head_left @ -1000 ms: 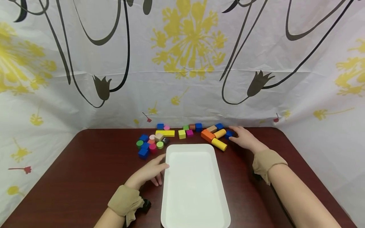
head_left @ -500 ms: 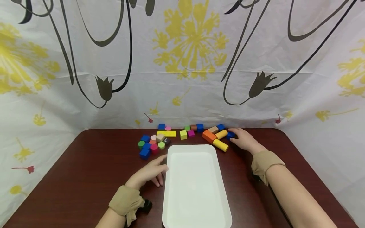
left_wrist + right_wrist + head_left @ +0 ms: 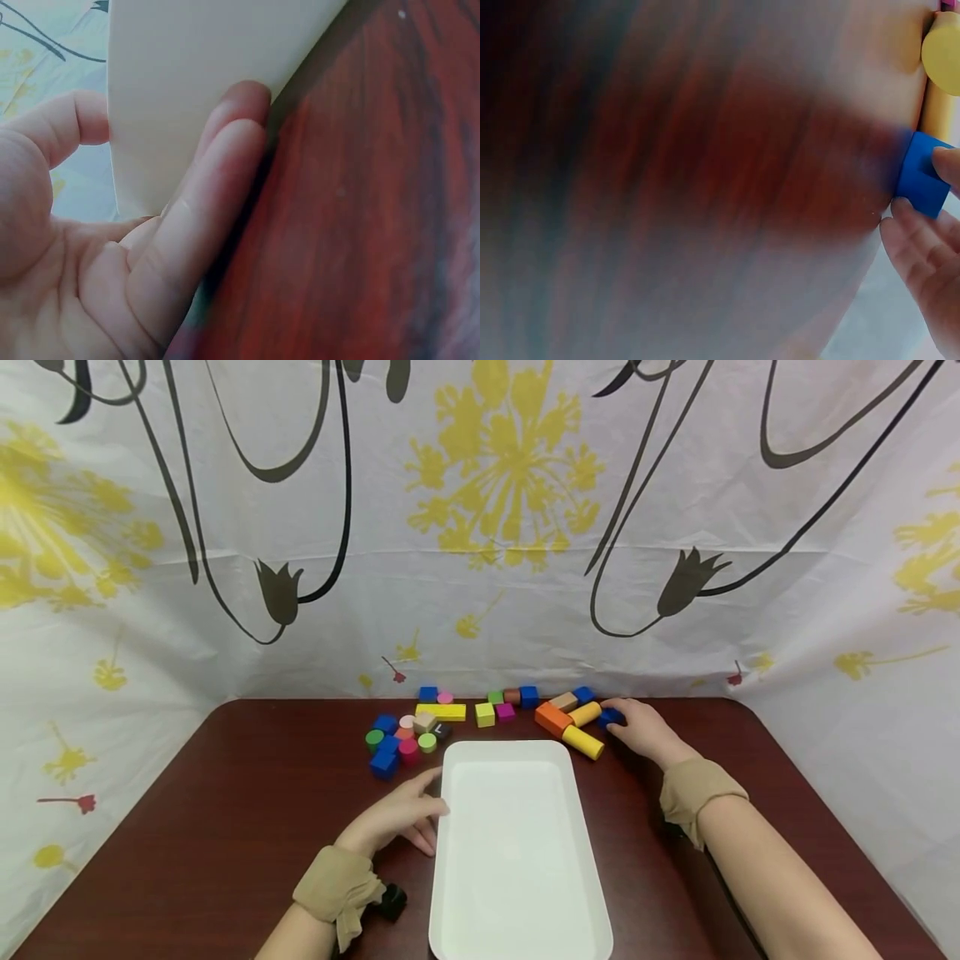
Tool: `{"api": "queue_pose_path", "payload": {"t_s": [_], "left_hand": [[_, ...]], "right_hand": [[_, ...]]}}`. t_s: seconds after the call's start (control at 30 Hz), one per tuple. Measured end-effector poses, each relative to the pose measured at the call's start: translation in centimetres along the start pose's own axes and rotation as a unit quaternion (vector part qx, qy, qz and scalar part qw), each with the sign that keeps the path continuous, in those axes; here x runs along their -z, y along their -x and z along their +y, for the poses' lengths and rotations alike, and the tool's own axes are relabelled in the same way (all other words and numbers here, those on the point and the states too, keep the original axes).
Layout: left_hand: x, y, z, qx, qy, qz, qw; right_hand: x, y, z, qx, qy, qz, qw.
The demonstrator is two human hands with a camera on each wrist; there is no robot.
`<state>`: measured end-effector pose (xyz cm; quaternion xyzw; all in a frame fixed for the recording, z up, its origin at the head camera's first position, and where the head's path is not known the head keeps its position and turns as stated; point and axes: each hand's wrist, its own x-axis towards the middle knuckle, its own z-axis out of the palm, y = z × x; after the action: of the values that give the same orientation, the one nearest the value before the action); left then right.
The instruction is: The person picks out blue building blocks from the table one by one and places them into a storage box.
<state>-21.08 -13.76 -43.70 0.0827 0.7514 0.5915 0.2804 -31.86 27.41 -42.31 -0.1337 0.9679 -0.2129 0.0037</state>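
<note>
Head view: nearest us, the white tray [image 3: 517,868] lies lengthwise on the dark tabletop [image 3: 210,843]. L hand [image 3: 397,820] is at its left side, thumb bent over the rim, fingers [image 3: 217,172] fairly straight vs. the outer wall, so a light pinch, closed to abt. the rim's thickness. Prob. just steadying it. Bit further back, left of the tray's far end, there's a bunch of small pieces, incl. a red cylinder [image 3: 408,752] and a green cylinder [image 3: 374,741]. Over on the right, a yellow cylinder [image 3: 583,742] looks to touch an orange block [image 3: 552,720]. Past those, R hand [image 3: 643,727] reaches the far right of the tabletop. R wrist view has it close up: thumb on one face of the blue block [image 3: 919,176], fingertips at another, spread only as wide as the block. Block seems to rest on the tabletop, just beside a second yellow cylinder [image 3: 585,713]. How firm the grip is, can't tell. Step in hand, IMO: getting hold of that block. Next move calls for a snug squeeze, then a lift w/o nudging its neighbor. Farthest off, a flowered cloth [image 3: 517,643] hangs behind it all.
</note>
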Motion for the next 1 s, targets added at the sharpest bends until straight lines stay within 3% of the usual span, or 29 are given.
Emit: {"api": "queue_pose_path", "payload": {"t_s": [0.63, 1.0], "left_hand": [[-0.1, 0.1, 0.0, 0.002, 0.012, 0.0, 0.9999], [0.0, 0.0, -0.1, -0.001, 0.018, -0.004, 0.9998]], "right_hand": [[0.6, 0.3, 0.2, 0.008, -0.003, 0.005, 0.9999], [1.6, 0.2, -1.4, 0.012, -0.012, 0.0, 0.9999]]}}
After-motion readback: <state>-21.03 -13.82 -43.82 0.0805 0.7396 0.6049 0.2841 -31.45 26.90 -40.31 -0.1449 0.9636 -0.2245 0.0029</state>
